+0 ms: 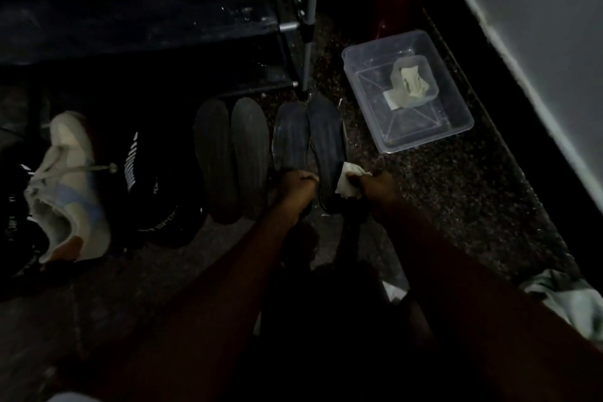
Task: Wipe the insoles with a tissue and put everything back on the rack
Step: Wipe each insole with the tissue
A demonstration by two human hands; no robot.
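Though the light is poor, the head view shows wiping under way, not finished. The right hand pinches a white tissue against the blue-grey insoles, which lie on the floor just left of the clear plastic box. The left hand curls round their heel end; which of the two it grips, cannot tell.

Further left of the box lie the dark insoles, touched by neither hand; whether wiped, not visible. Beyond them are a black shoe and a white shoe, both off the rack, which stands behind and left of the box.

Judgement: at most half wiped; all returning remains.

Box contents: one crumpled paper wad; nothing else discernible.
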